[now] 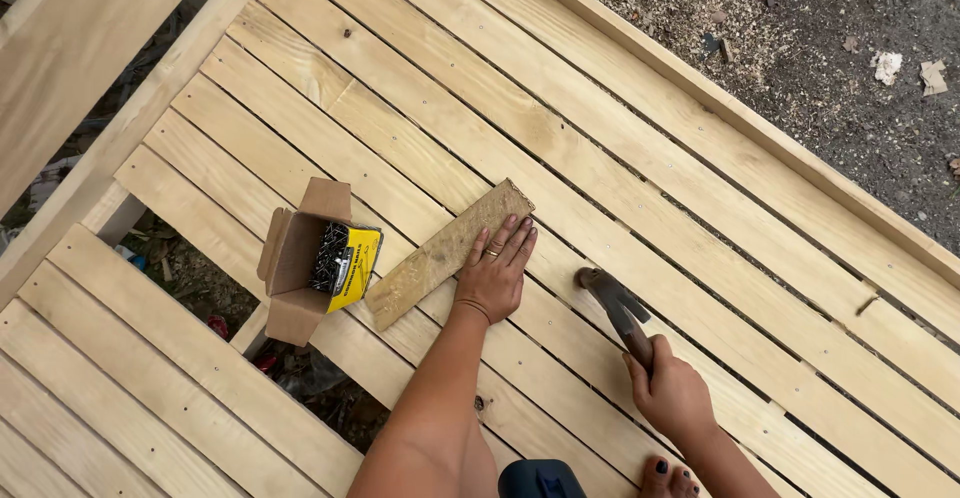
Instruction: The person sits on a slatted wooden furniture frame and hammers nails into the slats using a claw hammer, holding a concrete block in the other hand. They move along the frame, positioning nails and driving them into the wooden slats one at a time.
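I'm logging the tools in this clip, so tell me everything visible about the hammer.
The hammer has a dark, worn metal head with a claw and a brown handle that looks wooden. The right hand grips the handle low down, hiding its end. The head rests on or just over a pale wooden slat, to the right of the left hand; contact cannot be told.

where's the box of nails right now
In the head view, the open cardboard box of nails sits on the slatted wooden deck, left of the short wood piece under the left hand.
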A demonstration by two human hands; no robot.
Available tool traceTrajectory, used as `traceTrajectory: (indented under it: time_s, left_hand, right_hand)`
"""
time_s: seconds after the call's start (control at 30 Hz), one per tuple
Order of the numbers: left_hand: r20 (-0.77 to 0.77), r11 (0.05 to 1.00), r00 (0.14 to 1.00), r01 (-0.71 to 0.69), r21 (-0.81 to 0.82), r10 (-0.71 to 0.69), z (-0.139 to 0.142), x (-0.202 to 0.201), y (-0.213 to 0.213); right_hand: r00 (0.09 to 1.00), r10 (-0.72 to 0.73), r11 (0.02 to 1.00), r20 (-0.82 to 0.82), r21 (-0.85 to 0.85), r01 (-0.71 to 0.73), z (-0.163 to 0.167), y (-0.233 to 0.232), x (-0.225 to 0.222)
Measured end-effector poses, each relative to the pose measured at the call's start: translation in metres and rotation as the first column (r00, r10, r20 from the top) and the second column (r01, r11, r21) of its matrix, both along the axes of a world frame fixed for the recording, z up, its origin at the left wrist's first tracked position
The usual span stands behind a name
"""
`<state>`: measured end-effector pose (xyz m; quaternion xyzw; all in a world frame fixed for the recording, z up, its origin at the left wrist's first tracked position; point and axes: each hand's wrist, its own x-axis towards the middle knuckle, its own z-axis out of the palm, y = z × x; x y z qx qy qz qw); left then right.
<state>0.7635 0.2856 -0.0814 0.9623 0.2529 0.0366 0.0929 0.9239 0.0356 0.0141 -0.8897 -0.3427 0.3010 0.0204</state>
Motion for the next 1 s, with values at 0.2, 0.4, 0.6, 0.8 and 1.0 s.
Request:
traceTrajectory:
  time_s: [0.2,0.4,0.6,0.8,1.0]
  left_hand:
    - [0.013,0.999,1.0,-0.007,-0.051,0.008,-0.004,0.003,0.002]
    - [0.105,0.964,0.994,-0.031,0.263,0.003,0.003,-0.01,-0.006]
    - [0.088,0.877,0.874,-0.48,0.009,0.478,0.01,-0.063,0.013]
    - [0.157,0.877,0.871,-0.477,0.051,0.465,0.006,-0.065,0.015]
    - [0.15,0.873,0.864,-0.488,0.011,0.481,0.007,-0.063,0.019]
  right_hand:
    - [0.937,-0.254,0.967,-0.241,-0.066,0.245,0.006,0.018,0.006]
    - [0.796,-0.383,0.906,-0.469,-0.024,0.422,0.058,0.095,0.013]
    - [0.955,0.164,0.947,-0.248,0.311,-0.081,0.091,0.22,0.017]
    - [0.861,0.504,0.595,-0.059,0.746,-0.297,0.033,0.324,-0.033]
    - [0.917,0.397,0.9,-0.05,0.218,-0.378,0.024,0.365,-0.044]
